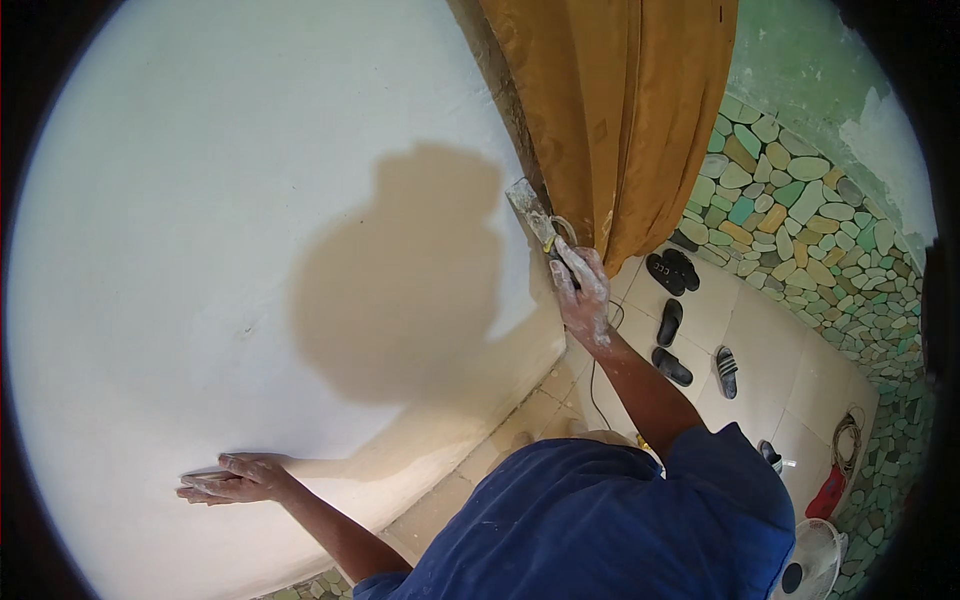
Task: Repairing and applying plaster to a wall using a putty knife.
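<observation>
My right hand (583,300), dusted with white powder, grips the handle of a putty knife (530,208). Its broad blade, smeared with white, lies at the wall's right edge, beside the brown edge strip and the orange-brown curtain. Low on the left, my left hand (237,480) is stretched out at the pale wall (200,250), its fingers straight and close together. White powder marks these fingers too; a dark line beside them may be shadow, and I cannot make out anything held. My head and arms throw a large shadow over the wall.
The curtain (590,110) hangs right of the wall. Several dark sandals (670,322) lie on the tiled floor (740,310), near a thin cable (597,385). Farther right are a pebble-patterned wall (800,210), a coiled cord (847,445), a red object (826,494) and a fan (815,560).
</observation>
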### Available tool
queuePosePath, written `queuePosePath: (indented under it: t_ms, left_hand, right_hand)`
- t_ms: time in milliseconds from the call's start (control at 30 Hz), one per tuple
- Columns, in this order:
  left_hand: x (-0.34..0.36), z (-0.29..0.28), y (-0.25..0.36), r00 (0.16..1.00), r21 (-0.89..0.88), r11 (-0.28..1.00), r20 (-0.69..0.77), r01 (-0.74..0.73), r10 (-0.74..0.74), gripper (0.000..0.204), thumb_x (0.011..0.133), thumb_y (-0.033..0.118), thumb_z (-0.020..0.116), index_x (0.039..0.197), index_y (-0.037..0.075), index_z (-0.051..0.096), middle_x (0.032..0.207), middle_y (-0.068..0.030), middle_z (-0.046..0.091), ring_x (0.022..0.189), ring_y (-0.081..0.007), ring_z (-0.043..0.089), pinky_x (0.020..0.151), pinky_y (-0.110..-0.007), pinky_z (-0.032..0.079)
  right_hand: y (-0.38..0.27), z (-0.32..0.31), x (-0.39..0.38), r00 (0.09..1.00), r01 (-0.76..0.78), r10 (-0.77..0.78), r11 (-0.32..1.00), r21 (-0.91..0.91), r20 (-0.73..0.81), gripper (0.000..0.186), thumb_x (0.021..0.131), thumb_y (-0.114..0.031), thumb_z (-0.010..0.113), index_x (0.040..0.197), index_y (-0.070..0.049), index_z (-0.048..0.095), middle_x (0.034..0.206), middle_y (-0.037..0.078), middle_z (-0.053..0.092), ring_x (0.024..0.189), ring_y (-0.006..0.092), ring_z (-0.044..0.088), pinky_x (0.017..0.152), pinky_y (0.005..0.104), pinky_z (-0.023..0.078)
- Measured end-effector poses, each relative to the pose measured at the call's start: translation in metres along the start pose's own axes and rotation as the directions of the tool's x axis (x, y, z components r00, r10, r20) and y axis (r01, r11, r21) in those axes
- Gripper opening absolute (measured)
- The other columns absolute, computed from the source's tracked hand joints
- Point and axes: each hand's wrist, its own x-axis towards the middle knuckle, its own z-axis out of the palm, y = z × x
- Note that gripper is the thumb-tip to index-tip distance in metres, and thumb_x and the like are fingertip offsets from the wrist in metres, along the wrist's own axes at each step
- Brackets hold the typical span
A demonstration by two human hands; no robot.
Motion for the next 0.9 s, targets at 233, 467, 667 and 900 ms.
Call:
queuePosePath:
  t_ms: [233,467,667,900]
  left_hand:
    - [0.001,0.000,0.000,1.000,0.024,1.000,0.003,0.012,-0.012,0.068,0.096,0.051,0.041,0.147,0.007,0.027,0.153,-0.0197,0.019,0.142,-0.0390,0.015,0.110,-0.060,0.010]
    - [0.002,0.001,-0.001,1.000,0.010,1.000,-0.013,-0.024,0.024,0.066,0.097,0.050,0.039,0.147,0.008,0.027,0.154,-0.0183,0.020,0.142,-0.0392,0.016,0.110,-0.061,0.010]
    - [0.004,-0.001,0.002,1.000,0.033,0.999,-0.012,0.001,-0.001,0.065,0.097,0.048,0.039,0.147,0.008,0.028,0.154,-0.0179,0.020,0.142,-0.0390,0.016,0.109,-0.062,0.011]
    - [0.001,-0.005,-0.009,0.998,0.027,0.997,-0.018,-0.067,0.068,0.063,0.097,0.044,0.044,0.146,0.007,0.028,0.154,-0.0192,0.020,0.142,-0.0392,0.017,0.110,-0.060,0.012]
  right_hand:
    - [0.005,-0.020,-0.011,0.996,-0.069,0.071,0.997,-0.033,0.048,0.031,0.082,0.003,0.065,0.113,0.000,0.062,0.095,0.016,0.061,0.085,0.0294,0.060,0.074,0.0353,0.050]
    - [-0.002,-0.007,0.007,0.999,0.023,-0.022,0.999,-0.043,0.022,0.032,0.082,0.003,0.065,0.113,0.000,0.062,0.094,0.016,0.061,0.085,0.0297,0.060,0.075,0.0354,0.049]
    - [0.000,-0.014,-0.007,0.999,-0.022,0.024,0.998,-0.060,0.036,0.033,0.083,0.001,0.065,0.116,0.000,0.062,0.095,0.016,0.062,0.085,0.0292,0.060,0.075,0.0359,0.049]
    - [-0.035,0.009,0.052,0.992,0.112,-0.112,0.994,0.000,-0.051,0.032,0.082,0.001,0.067,0.114,0.000,0.062,0.095,0.016,0.062,0.086,0.0287,0.060,0.075,0.0357,0.050]
